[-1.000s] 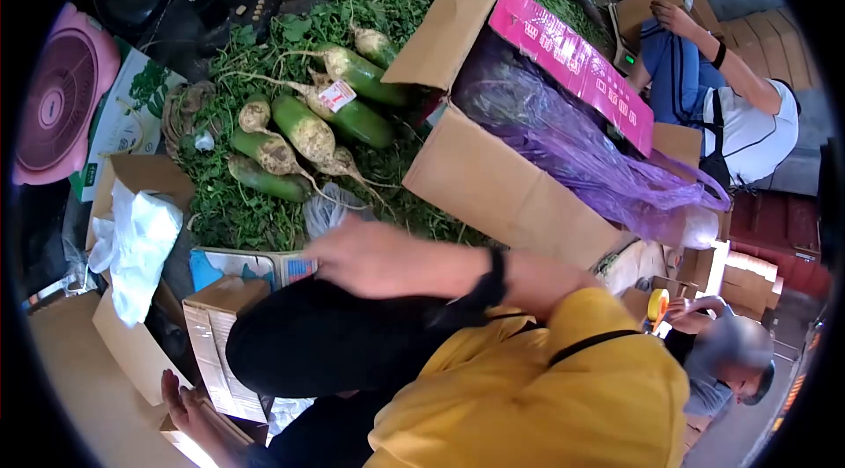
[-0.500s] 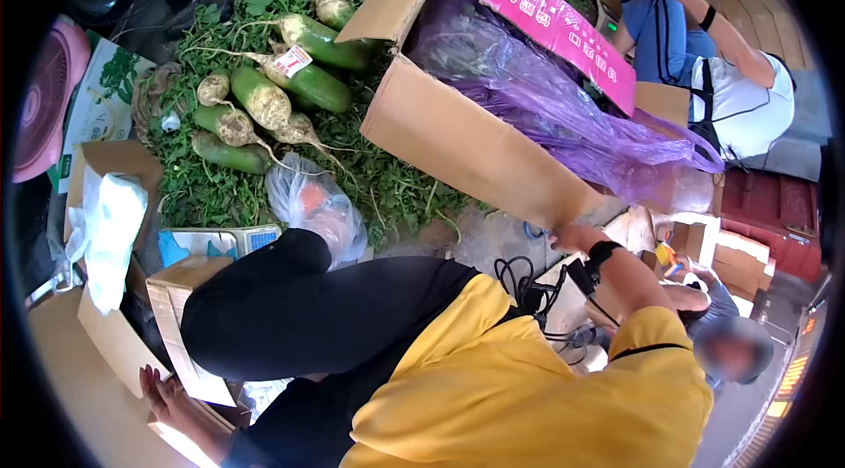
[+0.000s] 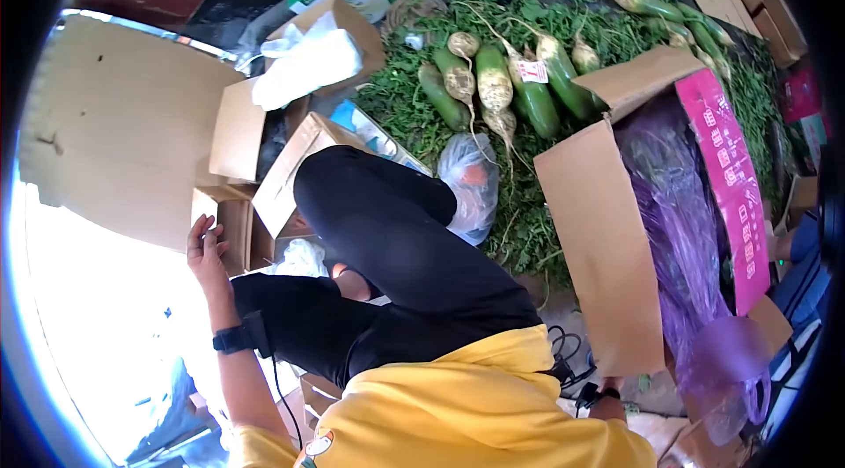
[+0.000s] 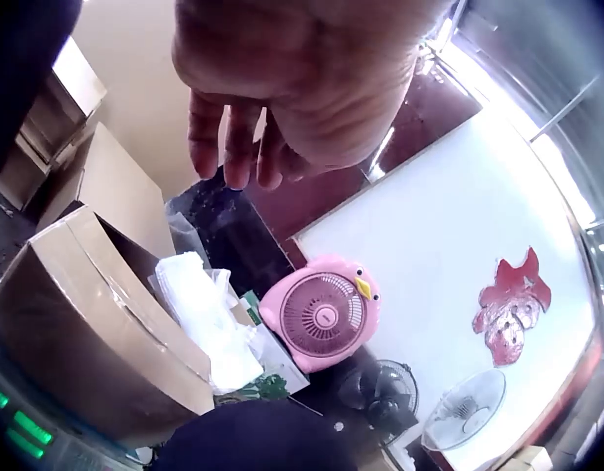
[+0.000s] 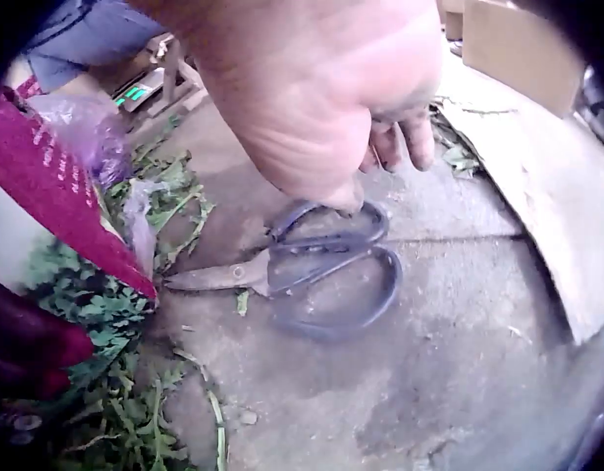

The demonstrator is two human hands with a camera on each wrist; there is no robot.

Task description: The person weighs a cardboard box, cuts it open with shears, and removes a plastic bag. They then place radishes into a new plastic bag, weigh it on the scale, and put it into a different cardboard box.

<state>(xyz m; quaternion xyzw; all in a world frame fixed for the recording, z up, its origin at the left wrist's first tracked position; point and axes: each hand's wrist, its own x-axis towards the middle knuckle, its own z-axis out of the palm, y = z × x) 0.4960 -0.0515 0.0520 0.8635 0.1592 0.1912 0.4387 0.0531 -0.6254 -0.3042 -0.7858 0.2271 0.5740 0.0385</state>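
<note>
My right hand (image 5: 321, 98) is low over the concrete floor in the right wrist view, thumb tip right at the upper handle loop of a pair of scissors (image 5: 221, 278). The scissors lie flat, blades pointing at a carton's pink edge. The other fingers bend loosely beyond the loop. From the head view, that hand shows only partly below the flap of the open carton (image 3: 607, 248), which holds a purple plastic bag (image 3: 678, 230). My left hand (image 3: 208, 261) is raised beside my knee, its fingers loose, holding nothing; small boxes are nearby.
Green radishes (image 3: 532, 98) lie on a bed of leafy greens (image 3: 528, 239). A clear plastic bag (image 3: 471, 177) is beside my bent leg. Cardboard boxes (image 3: 304, 160), white plastic bags (image 3: 312, 63) and a pink fan (image 4: 326, 314) stand to the left. Black cables (image 3: 572, 353) lie near my right wrist.
My right hand has gone from beside the clear bag over to the right, down to the floor by the carton. The head view has swung round. My left hand stays relaxed.
</note>
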